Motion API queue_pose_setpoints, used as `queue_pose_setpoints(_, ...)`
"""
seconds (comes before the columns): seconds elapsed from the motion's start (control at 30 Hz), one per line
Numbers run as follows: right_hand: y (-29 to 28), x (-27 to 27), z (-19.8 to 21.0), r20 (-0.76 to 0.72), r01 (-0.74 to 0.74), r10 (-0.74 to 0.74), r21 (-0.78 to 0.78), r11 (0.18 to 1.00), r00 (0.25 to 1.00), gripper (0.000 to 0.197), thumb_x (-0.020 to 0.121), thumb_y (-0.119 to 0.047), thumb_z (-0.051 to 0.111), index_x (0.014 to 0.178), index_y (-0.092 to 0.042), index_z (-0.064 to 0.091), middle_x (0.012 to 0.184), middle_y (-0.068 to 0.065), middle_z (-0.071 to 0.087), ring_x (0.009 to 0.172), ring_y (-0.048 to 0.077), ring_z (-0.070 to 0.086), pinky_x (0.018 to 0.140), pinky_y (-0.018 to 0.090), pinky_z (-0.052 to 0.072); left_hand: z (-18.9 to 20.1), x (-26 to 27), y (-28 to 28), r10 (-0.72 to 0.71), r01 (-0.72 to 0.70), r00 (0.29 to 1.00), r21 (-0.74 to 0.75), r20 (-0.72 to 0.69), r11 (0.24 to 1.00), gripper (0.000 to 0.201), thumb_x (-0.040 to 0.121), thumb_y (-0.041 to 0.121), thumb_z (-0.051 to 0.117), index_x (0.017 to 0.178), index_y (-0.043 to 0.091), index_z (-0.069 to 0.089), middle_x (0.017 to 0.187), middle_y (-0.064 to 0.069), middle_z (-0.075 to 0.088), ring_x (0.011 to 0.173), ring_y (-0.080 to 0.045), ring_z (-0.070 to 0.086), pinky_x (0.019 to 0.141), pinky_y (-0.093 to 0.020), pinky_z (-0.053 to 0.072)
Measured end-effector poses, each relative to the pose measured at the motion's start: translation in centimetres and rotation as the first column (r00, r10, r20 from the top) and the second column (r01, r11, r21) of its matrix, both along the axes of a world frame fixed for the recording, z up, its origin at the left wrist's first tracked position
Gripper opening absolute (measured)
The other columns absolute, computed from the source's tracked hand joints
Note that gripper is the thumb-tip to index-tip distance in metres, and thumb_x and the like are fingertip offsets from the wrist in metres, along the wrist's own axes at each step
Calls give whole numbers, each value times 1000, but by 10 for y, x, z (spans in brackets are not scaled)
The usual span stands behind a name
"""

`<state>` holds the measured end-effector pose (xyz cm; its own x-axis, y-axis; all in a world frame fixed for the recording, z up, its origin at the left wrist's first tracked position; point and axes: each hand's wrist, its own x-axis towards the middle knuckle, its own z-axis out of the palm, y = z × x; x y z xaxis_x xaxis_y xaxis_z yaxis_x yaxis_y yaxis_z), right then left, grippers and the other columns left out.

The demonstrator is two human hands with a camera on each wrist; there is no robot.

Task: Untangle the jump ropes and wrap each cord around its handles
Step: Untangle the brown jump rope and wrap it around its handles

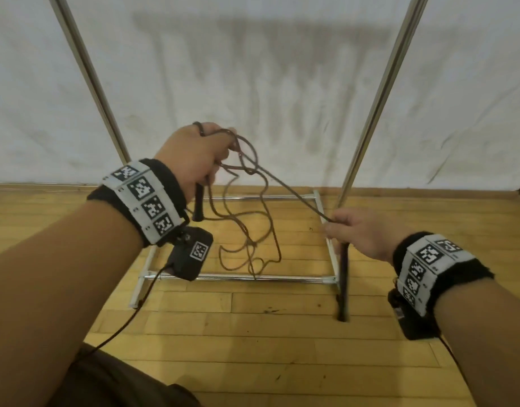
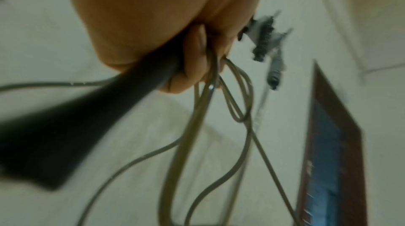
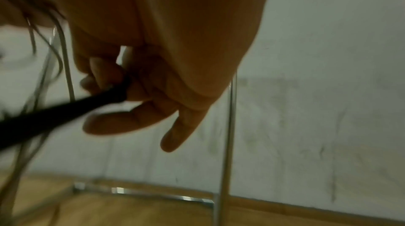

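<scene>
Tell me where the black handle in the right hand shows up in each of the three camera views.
Head: the black handle hangs down from the right hand at lower right, beside the metal post.
Left wrist: not in view; the handle there is the left hand's own.
Right wrist: it runs from the fingers toward the left edge.
Shared landmark: the metal post, seen in the head and right wrist views.

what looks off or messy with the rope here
The cord is snarled: below the left hand, which grips a black handle and bunched loops, it hangs in crossed tangles with a small knot. One strand runs taut to the right hand, which pinches another handle. Nothing looks damaged.
</scene>
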<state>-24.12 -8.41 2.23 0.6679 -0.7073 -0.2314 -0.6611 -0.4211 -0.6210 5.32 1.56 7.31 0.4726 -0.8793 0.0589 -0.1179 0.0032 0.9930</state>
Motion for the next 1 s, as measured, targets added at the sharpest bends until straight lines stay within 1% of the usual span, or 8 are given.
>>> queue_pose_setpoints(0.1,-4,-5,-2,2,46,-46,39,998,999,23,104,-41,52,98,-26,68,74,-5,76,72,9,71,84,41,53,-10,9,2,-28,0,977,131,213,991,19,94,42,66,82,33,78,66,9,67,45,-8,45,38,-22,36)
queue_pose_setpoints(0.23,3,13,28,316,64,-110,155,986,942,32,108,-34,46,100,-9,66,55,-4,48,51,17,49,63,41,59,-17,-4,4,-148,-15,829,284,540,959,20,102,39,62,89,41,76,51,21,63,38,-2,53,36,-16,38)
queue_pose_setpoints(0.37,21,36,57,265,14,-15,6,1000,964,31,104,-34,46,93,-20,72,55,-8,46,49,14,41,54,36,38,-14,-20,6,-256,106,829,310,497,945,19,101,47,59,92,51,75,47,9,59,39,-3,52,40,-16,40)
queue_pose_setpoints(0.57,39,57,56,249,105,-118,65,992,961,13,93,-22,50,106,-22,54,75,4,61,64,22,55,63,41,46,-23,-55,9,-518,469,827,242,220,850,14,92,50,63,94,47,76,56,7,64,42,-7,48,42,-20,39)
queue_pose_setpoints(0.7,36,46,46,312,76,-149,235,969,938,16,92,-11,58,107,-13,57,67,3,66,59,21,63,61,37,55,-24,-49,4,-364,316,887,202,286,927,11,89,44,65,88,40,76,53,11,56,44,-8,46,43,-23,38)
queue_pose_setpoints(0.8,32,26,36,151,-25,-11,234,972,989,10,100,-16,60,104,-7,62,73,3,69,62,21,66,65,37,59,-14,-23,1,-127,100,962,120,243,988,10,91,35,68,85,36,76,68,11,65,47,-9,47,43,-25,39)
queue_pose_setpoints(0.9,25,17,33,168,-8,-18,155,988,986,22,104,-21,55,107,0,61,72,5,64,52,21,57,52,34,52,-7,-6,6,-167,117,938,173,304,978,13,86,45,69,93,39,79,82,10,77,45,-8,49,41,-23,39)
queue_pose_setpoints(1.0,24,22,50,175,-36,44,-46,998,984,26,104,-33,55,100,-9,64,64,0,55,47,11,49,48,32,43,-8,-8,8,-227,122,876,259,426,958,13,96,52,68,105,48,77,59,14,66,46,-6,52,47,-23,44)
